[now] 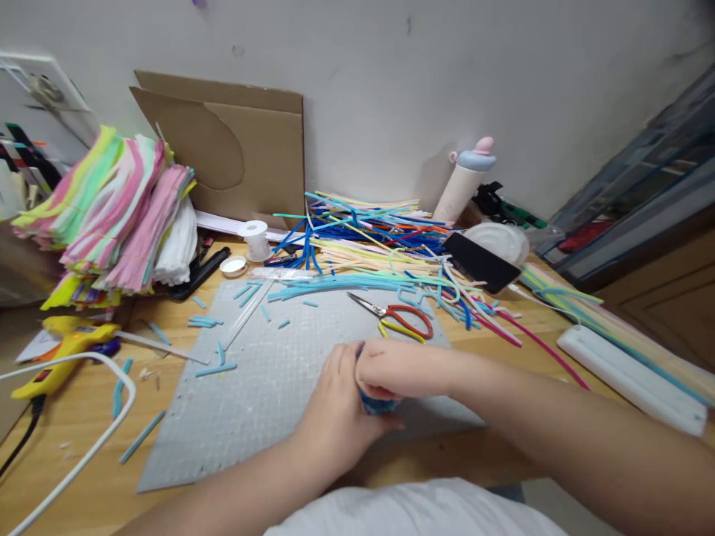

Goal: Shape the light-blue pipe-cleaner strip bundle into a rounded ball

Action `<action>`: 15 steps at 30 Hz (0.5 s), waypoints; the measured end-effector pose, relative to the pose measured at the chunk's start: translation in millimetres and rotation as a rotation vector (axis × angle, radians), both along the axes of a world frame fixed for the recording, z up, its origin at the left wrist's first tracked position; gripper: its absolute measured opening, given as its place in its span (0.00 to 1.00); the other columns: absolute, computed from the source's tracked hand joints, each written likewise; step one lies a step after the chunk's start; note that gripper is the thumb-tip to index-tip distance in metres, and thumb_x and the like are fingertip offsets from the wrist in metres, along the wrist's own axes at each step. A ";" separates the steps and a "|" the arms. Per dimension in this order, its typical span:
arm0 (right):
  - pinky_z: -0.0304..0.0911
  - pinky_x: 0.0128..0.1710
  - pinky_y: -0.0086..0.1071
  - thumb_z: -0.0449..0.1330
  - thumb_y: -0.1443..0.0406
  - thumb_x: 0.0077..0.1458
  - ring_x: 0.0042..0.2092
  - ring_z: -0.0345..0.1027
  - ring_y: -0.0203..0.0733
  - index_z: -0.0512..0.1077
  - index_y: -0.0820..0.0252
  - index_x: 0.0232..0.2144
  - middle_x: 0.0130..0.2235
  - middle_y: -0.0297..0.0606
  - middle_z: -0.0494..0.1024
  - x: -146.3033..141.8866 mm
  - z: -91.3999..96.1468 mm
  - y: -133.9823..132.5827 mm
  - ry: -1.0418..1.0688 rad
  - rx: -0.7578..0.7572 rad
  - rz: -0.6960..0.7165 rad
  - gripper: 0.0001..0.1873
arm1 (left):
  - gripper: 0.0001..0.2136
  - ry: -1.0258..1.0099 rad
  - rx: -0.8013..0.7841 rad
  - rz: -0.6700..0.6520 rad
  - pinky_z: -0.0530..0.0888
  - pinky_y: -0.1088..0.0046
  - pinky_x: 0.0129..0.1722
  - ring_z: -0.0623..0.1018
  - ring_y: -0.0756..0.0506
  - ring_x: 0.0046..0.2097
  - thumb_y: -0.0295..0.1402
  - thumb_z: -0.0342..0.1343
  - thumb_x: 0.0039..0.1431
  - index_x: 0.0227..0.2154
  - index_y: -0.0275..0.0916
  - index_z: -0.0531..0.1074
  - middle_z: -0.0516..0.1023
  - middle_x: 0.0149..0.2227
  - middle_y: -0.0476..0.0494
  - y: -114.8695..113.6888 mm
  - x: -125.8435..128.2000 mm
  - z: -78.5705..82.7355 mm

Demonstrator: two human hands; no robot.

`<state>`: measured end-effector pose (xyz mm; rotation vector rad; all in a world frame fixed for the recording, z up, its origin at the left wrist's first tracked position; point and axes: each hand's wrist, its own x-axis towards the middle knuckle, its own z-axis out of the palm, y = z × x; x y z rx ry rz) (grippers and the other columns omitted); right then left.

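Observation:
Between my two hands sits a small fuzzy blue piece, mostly covered, so its shape does not show. My left hand wraps round its left side with the thumb beneath. From the right, my right hand is curled over the top of it, fingers bent inward. Both are over the near part of a grey cutting mat. Just beyond my right hand lie scissors with red and yellow handles. Short cut pieces of blue pipe cleaner are scattered on the mat's left side.
Pipe cleaners in many colours pile up behind the mat. A yellow glue gun and its cable are at left, below bundled pipe cleaners. At right are a phone, a bottle and a white power strip.

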<state>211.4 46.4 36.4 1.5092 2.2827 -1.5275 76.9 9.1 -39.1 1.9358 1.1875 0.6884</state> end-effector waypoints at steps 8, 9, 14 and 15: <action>0.54 0.21 0.29 0.53 0.77 0.41 0.17 0.57 0.35 0.61 0.61 0.05 0.10 0.31 0.60 -17.5 -4.9 6.3 -0.337 -0.163 0.143 0.19 | 0.29 -0.068 -0.244 -0.083 0.69 0.62 0.46 0.73 0.38 0.48 0.31 0.68 0.38 0.47 0.39 0.66 0.73 0.47 0.41 3.3 -13.3 4.9; 0.54 0.21 0.29 0.53 0.77 0.41 0.17 0.58 0.35 0.62 0.61 0.05 0.10 0.31 0.61 -18.0 -4.1 6.8 -0.351 -0.167 0.164 0.19 | 0.27 -0.037 -0.237 -0.077 0.70 0.62 0.44 0.74 0.38 0.47 0.32 0.68 0.39 0.45 0.40 0.67 0.74 0.45 0.42 3.7 -14.7 6.4; 0.51 0.20 0.28 0.56 0.80 0.34 0.16 0.53 0.32 0.62 0.62 0.03 0.08 0.29 0.59 -20.4 -6.9 9.3 -0.381 -0.141 0.231 0.17 | 0.27 0.123 -0.183 -0.032 0.69 0.65 0.35 0.76 0.36 0.42 0.42 0.68 0.38 0.43 0.42 0.69 0.77 0.42 0.43 1.0 -16.8 11.5; 0.50 0.20 0.27 0.57 0.80 0.33 0.16 0.51 0.31 0.62 0.62 0.03 0.08 0.28 0.58 -21.1 -8.7 9.1 -0.373 -0.125 0.226 0.17 | 0.27 0.149 -0.173 -0.026 0.69 0.65 0.34 0.77 0.36 0.42 0.44 0.67 0.38 0.43 0.42 0.69 0.77 0.41 0.42 0.4 -16.7 12.2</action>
